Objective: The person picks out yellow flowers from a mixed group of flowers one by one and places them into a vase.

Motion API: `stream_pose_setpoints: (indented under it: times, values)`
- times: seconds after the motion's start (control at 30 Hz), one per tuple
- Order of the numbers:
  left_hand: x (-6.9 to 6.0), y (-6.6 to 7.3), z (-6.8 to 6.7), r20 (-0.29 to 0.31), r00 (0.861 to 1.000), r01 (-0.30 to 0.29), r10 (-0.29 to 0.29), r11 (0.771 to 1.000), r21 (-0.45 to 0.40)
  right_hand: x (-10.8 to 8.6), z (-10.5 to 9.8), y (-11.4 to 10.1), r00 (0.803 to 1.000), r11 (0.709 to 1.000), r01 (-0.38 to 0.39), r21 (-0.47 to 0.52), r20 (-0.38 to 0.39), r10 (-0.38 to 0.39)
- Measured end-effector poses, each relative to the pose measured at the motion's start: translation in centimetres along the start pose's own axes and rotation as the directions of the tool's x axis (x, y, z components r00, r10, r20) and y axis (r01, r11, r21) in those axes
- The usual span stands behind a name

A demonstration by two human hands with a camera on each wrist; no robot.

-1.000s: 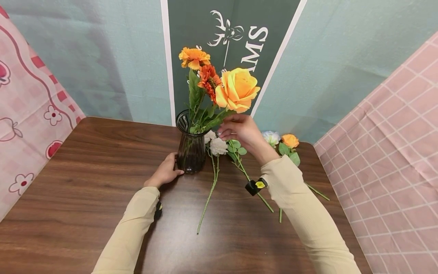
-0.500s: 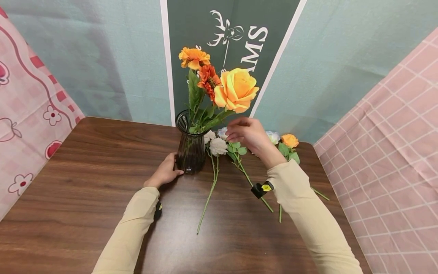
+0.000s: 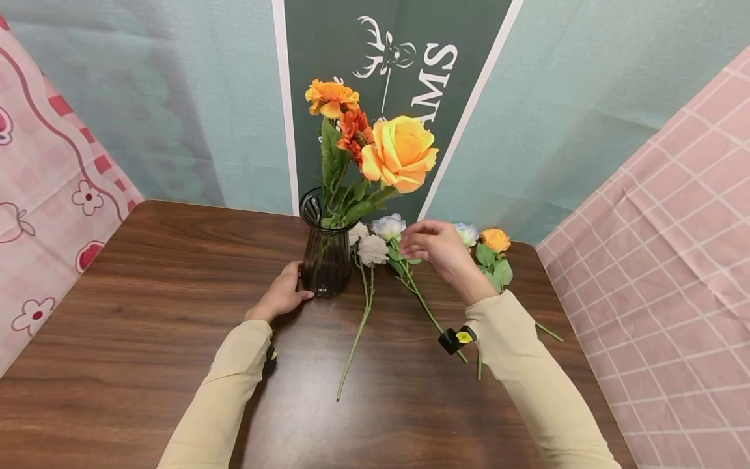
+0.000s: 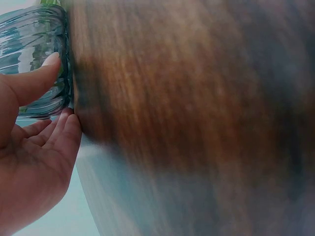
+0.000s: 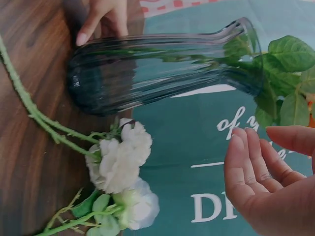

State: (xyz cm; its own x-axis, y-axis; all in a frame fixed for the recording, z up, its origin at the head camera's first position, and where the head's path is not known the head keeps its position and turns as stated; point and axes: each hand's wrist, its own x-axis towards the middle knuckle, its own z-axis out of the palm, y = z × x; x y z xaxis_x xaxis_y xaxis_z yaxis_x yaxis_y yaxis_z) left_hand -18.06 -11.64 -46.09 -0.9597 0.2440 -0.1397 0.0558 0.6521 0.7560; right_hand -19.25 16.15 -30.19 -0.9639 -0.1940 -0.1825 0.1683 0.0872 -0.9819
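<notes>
A dark ribbed glass vase (image 3: 325, 266) stands upright near the table's back edge. It holds an orange flower (image 3: 331, 99), a red-orange flower (image 3: 354, 133) and a large yellow-orange rose (image 3: 401, 154) leaning right. My left hand (image 3: 279, 294) grips the vase low on its left side; in the left wrist view its thumb (image 4: 42, 78) lies across the glass near the base. My right hand (image 3: 441, 253) holds nothing, its fingers loosely bent, over the stem of a pale blue-white flower (image 3: 389, 226). In the right wrist view, the palm is bare and apart from the vase.
White flowers (image 3: 372, 250) on a long green stem lie just right of the vase. Farther right lie another pale flower (image 3: 467, 234) and an orange rose (image 3: 495, 240). Patterned cloths hang left and right, and a blue-green cloth (image 3: 586, 98) hangs behind the wooden table (image 3: 176, 280).
My right hand has come away from below the yellow-orange rose, moving down and right. The rose has shifted slightly left. My left hand stays at the vase.
</notes>
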Motion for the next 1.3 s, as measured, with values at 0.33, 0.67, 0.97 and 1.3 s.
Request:
stream_pose_setpoints:
  times: [0.33, 0.67, 0.97, 1.3]
  values:
    - [-0.1, 0.0, -0.1, 0.001, 1.000, 0.003, -0.003, 1.000, -0.003, 0.0, -1.1, 3.2, 0.998, 0.999, -0.047, -0.017, -0.048, 0.047]
    - [0.0, 0.1, -0.1, -0.004, 1.000, 0.007, -0.007, 1.000, -0.009, -0.5, -4.0, 6.0, 0.996, 0.998, -0.069, -0.010, -0.066, 0.068]
    - [-0.2, 0.2, -0.1, 0.015, 1.000, 0.021, -0.021, 1.000, -0.010, -1.4, -7.2, 6.6, 0.991, 0.993, -0.113, -0.036, -0.077, 0.110]
    - [-0.3, 0.2, -0.1, 0.004, 1.000, 0.011, -0.011, 1.000, -0.008, -2.5, -11.1, 6.4, 0.969, 0.969, -0.225, -0.106, -0.130, 0.211]
